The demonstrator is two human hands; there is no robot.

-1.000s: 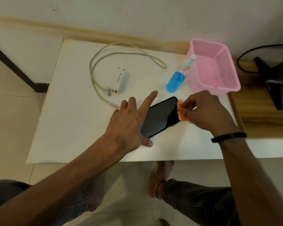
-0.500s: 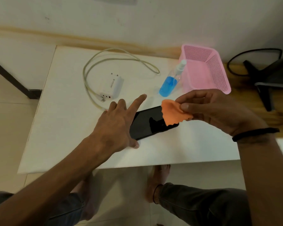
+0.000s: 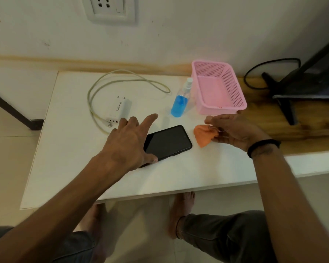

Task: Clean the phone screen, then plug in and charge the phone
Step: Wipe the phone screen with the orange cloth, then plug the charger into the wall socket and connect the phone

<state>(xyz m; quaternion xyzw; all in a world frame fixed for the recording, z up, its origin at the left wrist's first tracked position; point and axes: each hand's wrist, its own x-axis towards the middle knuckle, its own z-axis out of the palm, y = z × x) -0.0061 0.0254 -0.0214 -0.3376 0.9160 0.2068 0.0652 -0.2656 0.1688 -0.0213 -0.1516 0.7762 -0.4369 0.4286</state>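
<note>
Phone (image 3: 168, 142) lies flat on the white bench (image 3: 68, 149), screen up and dark. The left hand (image 3: 128, 143) rests on the phone's near-left end, thumb on its near edge, with the fingers straight and spread out. Just right of the phone, not touching it, is a small orange cloth (image 3: 204, 135). The right hand (image 3: 235, 130) pinches the cloth with curled fingers. Behind the phone stands a spray bottle (image 3: 180, 103) with blue liquid inside. A pink basket (image 3: 217, 88) sits right beside the bottle, behind the cloth. Behind and left of the phone lies a white charger (image 3: 121, 110) with a pale cable (image 3: 106, 86) looped on the bench. High on the wall, far behind the phone, is a white socket (image 3: 110, 8).
</note>
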